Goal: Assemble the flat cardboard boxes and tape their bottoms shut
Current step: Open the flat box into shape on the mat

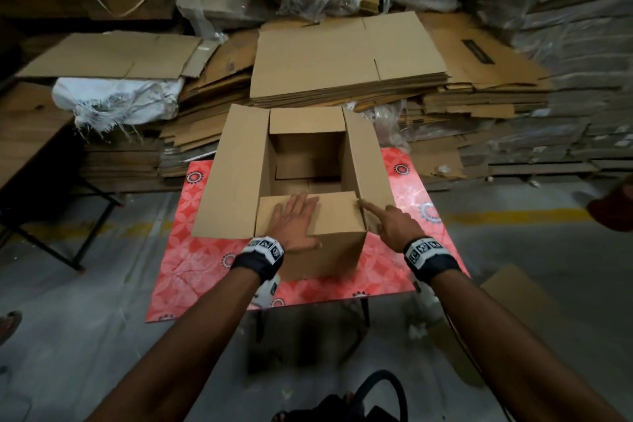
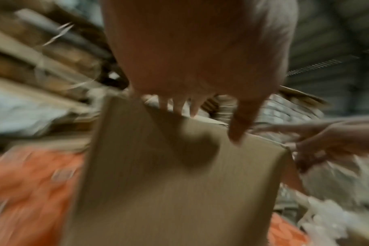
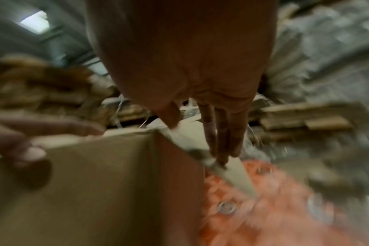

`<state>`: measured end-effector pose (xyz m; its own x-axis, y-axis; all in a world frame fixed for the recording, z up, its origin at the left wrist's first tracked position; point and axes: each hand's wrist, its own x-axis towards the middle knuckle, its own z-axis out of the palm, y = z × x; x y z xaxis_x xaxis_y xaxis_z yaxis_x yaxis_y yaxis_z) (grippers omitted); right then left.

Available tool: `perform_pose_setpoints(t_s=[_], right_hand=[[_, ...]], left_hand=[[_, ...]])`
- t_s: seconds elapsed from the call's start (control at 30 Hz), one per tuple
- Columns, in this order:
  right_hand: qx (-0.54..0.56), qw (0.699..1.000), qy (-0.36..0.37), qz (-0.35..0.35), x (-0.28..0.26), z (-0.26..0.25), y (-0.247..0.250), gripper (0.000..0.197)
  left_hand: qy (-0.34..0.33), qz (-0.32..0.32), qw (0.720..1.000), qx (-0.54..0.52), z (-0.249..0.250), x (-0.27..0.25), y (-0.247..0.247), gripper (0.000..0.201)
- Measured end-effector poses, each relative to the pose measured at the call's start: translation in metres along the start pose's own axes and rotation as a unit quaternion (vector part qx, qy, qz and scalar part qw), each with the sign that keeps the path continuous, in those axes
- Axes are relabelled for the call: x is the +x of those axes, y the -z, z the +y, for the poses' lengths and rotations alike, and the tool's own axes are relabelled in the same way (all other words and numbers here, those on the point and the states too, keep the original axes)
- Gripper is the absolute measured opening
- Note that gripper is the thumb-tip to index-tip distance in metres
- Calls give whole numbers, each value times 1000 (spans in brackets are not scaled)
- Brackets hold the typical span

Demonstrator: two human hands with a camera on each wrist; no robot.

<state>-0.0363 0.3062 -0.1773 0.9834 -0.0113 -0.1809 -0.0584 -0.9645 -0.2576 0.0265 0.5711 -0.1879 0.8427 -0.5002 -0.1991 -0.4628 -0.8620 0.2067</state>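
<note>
— What are the hands doing?
— The left hand (image 1: 295, 218) lies flat, fingers straight, pressing the near flap (image 1: 329, 216) of the cardboard box (image 1: 236, 175). The right hand (image 1: 390, 221) touches the right flap (image 1: 368, 161) with straight fingers, gripping nothing.
— And the box?
— Upright, top open, on the red patterned table (image 1: 181, 247); stacks of flat cardboard (image 1: 346, 58) lie beyond.

Brown cardboard box (image 1: 301, 181) stands upright on the red patterned table, top open, four flaps spread (near one folded inward), bottom flaps folded shut inside. Flat boxes (image 1: 346, 62) stacked behind.
</note>
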Motion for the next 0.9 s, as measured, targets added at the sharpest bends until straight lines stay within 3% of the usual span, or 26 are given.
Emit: perform_pose_setpoints(t_s=[0.1, 0.23, 0.4, 0.5, 0.57, 0.67, 0.73, 0.83, 0.9], right_hand=[[-60, 998, 24, -22, 8, -4, 11, 62], [-151, 985, 67, 50, 2, -11, 10, 54], [-131, 986, 107, 17, -10, -45, -21, 65], [-114, 987, 110, 18, -6, -78, -36, 92], [-71, 993, 94, 25, 1, -95, -37, 110], [36, 995, 80, 37, 17, -100, -34, 119], [87, 991, 86, 60, 27, -96, -31, 109], [68, 991, 91, 70, 38, -93, -34, 90], [42, 994, 78, 70, 42, -95, -40, 81]], left_hand=[[0, -58, 997, 46, 8, 27, 19, 140], [-9, -118, 988, 103, 12, 38, 37, 156], [-67, -139, 968, 200, -11, 21, 47, 136], [-85, -127, 948, 279, -37, 13, 61, 120], [-106, -89, 927, 348, -48, 13, 73, 114], [-121, -10, 917, 379, -61, 9, 86, 104], [-96, 23, 925, 368, -74, 1, 92, 100], [-90, 106, 942, 305, -100, -18, 94, 110], [-125, 180, 948, 231, -117, -36, 85, 87]])
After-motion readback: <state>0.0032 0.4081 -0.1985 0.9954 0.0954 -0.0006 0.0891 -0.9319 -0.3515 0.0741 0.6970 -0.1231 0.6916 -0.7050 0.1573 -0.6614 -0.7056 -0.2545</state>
